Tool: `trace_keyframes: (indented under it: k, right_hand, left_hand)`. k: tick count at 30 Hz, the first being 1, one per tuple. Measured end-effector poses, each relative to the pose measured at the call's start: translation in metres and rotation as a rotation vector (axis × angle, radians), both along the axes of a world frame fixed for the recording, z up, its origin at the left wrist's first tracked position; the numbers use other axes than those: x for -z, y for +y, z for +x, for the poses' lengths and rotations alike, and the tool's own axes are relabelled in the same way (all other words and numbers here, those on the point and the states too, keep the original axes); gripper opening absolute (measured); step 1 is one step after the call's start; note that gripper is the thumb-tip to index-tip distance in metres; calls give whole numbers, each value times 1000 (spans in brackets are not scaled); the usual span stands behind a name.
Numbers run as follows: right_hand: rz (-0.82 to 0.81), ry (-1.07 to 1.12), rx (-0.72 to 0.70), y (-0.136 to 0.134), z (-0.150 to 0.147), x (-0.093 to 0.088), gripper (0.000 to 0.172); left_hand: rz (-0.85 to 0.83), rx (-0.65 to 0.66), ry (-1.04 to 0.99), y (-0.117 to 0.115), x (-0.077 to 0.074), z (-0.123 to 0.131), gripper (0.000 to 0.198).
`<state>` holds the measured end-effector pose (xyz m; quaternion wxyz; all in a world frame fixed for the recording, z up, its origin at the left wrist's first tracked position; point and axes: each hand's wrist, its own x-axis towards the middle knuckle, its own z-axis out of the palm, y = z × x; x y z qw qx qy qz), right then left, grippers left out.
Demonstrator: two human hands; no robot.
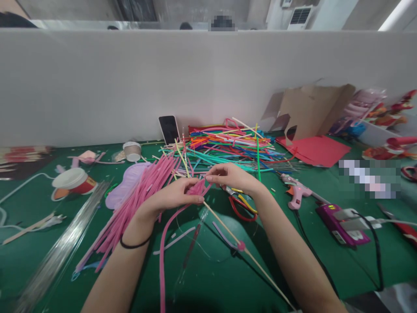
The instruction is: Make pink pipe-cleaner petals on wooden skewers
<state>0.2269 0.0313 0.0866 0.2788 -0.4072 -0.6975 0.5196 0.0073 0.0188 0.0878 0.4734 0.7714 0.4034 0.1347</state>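
We are holding a compact pink cluster of folded, fuzzy-looking strips (196, 189) just above the middle of the green surface (224, 287). Our left grip (177, 191) is pinching the cluster from its left side, fingers above and thumb below, while our right grip (233, 177) is pinching a pink strand at its upper right edge with the fingertips. A thin, pale, wooden-looking stick (222, 223) is running from under the cluster down toward the lower right, carrying a small pink knot (241, 246) partway along; a long, limp pink strip (162, 261) is trailing from beside our left thumb.

We are judging the cluster to be very light and soft, easily crushed, though probably springy and not slippery. The stick is looking stiff but slender enough to snap. We are favouring a gentle pinch at the cluster's base, where it is meeting the stick, rather than squeezing the outer loops.

As for writing, we are finding nothing legible: the white paper cup with a red band (86, 186) is showing no readable print, the upright smartphone (169, 129) is displaying a dark screen, and the glossy purple power block (342, 224) is carrying no marking we are able to read.
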Motion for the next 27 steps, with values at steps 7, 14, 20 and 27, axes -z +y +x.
trace_keyframes:
  k: [7, 14, 20, 27]
  right_hand:
    - [50, 21, 30, -4, 1, -5, 34]
    - [92, 33, 110, -2, -2, -3, 34]
    - [20, 95, 171, -3, -5, -5, 33]
    - [3, 57, 139, -4, -4, -6, 40]
  left_hand:
    - [-22, -47, -59, 2, 0, 0, 30]
    - [-115, -86, -119, 1, 2, -1, 35]
    - [-134, -117, -154, 2, 4, -5, 48]
    - [-154, -122, -128, 0, 3, -3, 53]
